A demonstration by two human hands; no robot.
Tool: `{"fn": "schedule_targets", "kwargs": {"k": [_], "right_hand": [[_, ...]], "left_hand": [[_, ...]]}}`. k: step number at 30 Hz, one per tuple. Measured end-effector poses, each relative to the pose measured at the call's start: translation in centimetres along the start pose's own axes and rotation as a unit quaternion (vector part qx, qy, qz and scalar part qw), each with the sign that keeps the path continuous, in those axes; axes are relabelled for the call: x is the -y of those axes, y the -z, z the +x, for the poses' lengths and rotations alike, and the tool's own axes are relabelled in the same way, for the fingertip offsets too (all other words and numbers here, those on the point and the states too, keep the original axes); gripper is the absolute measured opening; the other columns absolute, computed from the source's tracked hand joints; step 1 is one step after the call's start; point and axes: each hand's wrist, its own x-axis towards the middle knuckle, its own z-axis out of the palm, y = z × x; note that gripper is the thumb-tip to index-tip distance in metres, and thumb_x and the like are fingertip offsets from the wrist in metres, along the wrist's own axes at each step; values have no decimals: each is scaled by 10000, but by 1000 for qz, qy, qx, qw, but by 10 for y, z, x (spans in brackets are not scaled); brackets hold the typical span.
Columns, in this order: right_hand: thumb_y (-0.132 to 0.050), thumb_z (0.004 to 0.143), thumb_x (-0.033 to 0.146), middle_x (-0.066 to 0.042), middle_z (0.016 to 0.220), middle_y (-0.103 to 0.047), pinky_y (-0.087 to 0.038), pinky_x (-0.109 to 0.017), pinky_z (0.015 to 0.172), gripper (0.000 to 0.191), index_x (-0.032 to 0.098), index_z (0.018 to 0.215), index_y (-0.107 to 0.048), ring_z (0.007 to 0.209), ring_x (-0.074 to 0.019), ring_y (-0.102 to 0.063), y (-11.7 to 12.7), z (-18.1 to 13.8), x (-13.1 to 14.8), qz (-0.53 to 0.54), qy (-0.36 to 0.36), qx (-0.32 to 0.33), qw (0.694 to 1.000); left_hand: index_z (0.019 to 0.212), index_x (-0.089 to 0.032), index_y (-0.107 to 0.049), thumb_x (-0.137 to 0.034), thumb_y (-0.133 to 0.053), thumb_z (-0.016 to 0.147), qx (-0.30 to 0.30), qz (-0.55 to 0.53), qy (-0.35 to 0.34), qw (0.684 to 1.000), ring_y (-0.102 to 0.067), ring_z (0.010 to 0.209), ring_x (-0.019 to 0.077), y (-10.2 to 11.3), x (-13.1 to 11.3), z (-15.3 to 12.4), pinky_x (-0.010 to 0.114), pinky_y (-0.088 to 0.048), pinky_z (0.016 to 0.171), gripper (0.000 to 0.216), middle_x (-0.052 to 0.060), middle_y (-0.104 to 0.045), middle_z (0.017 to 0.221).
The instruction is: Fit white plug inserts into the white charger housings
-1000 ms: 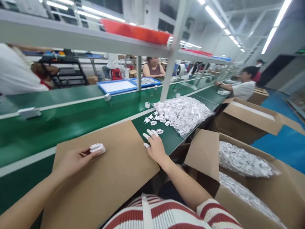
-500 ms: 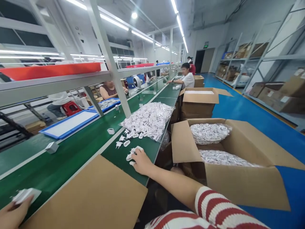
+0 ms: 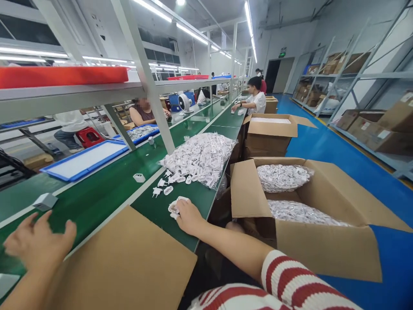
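Observation:
My left hand [image 3: 40, 239] hangs over the green belt with its fingers spread and nothing in them. Just beyond its fingertips lies a white charger housing [image 3: 45, 201]; another white housing [image 3: 8, 282] shows partly at the lower left edge, beneath my forearm. My right hand [image 3: 190, 217] rests on the green bench, its fingers curled around some white plug pieces [image 3: 174, 206]; how many is hidden. Past it, a few loose plug pieces [image 3: 157, 191] with pins lie before a large heap of plug pieces [image 3: 203, 159] spilling from a clear plastic bag.
A cardboard sheet [image 3: 129, 262] lies in front of me, between my arms. At right stands an open carton [image 3: 322, 249] with bagged plug pieces. Another housing [image 3: 139, 178] sits on the belt [image 3: 97, 193]. Blue trays [image 3: 87, 163] line the far side; a co-worker [image 3: 256, 97] sits farther along.
My left hand has let go of the charger housing with a plug piece and moved up and right, fingers spreading. My right hand stays at its plug pieces. The view has shifted slightly.

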Motion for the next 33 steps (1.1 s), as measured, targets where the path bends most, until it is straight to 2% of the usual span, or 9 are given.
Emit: {"fn": "schedule_targets", "kwargs": {"k": [2,4,8,15,20,24,28,30,33], "right_hand": [[-582,905,148,-105,1179,-668,-513,-413,937,245,207,1143,-576,1089,-289,-590,-1,-2,-2,-2,3,0,1000],[-569,912,137,-105,1200,-671,-509,-422,969,253,216,1152,-585,1124,-291,-591,-1,-5,-3,2,2,-4,1000],[-535,943,148,-119,1243,-675,-495,-444,1035,263,215,1191,-594,1273,-307,-551,0,-11,-3,21,-4,-8,1000],[-489,937,125,-141,1254,-665,-456,-459,1095,263,188,1162,-612,1300,-309,-522,0,-14,-2,-6,14,-4,1000],[-489,905,105,-156,1169,-633,-493,-451,1004,270,150,1136,-623,1076,-300,-582,0,-11,0,-57,20,10,998],[-469,898,69,-146,1229,-601,-518,-397,1021,365,154,1223,-610,1151,-264,-589,-1,-10,-1,-20,61,-24,998],[-486,874,57,-153,1261,-592,-548,-379,1022,401,169,1234,-623,1213,-256,-616,-4,-9,-8,51,85,-67,993],[-513,888,92,-153,1270,-611,-566,-385,1003,408,177,1276,-606,1198,-250,-641,-6,-10,-12,114,84,-98,985],[-568,903,169,-147,1299,-657,-591,-368,930,492,187,1392,-522,1132,-222,-682,-6,-15,-15,240,53,-150,958]], "left_hand": [[1539,-365,-362,-508,-562,789,-40,-52,-24,998,-281,1488,494,-7,-19,16,703,-247,1193,789,64,-340,1641],[1479,-181,-440,-446,-578,837,15,-52,-62,997,-354,1449,473,-13,-38,25,657,-252,1205,708,175,-418,1568],[1482,-19,-436,-393,-515,957,87,-65,-87,990,-324,1449,429,-25,-68,38,573,-250,1228,649,203,-406,1577],[1545,-13,-376,-241,-468,1028,99,-101,-92,986,-319,1444,323,-63,-110,47,498,-272,1208,573,214,-294,1656],[1434,-10,-519,-249,-406,1055,110,-109,-95,983,-510,1233,218,-74,-130,44,339,-390,1055,462,179,-497,1468],[1302,-52,-629,-425,-399,1066,138,-76,-68,985,-573,1021,222,-61,-122,50,297,-409,786,497,141,-546,1287],[1297,-86,-634,-538,-476,1004,175,-51,-76,980,-575,1059,316,-35,-112,52,291,-365,653,561,163,-588,1300],[1321,-132,-632,-532,-474,999,197,-43,-92,975,-566,1132,343,-20,-108,36,303,-379,665,537,147,-611,1335],[1308,-194,-659,-489,-480,978,220,-29,-112,969,-573,1163,332,2,-100,-15,329,-410,734,478,120,-656,1309]]}}
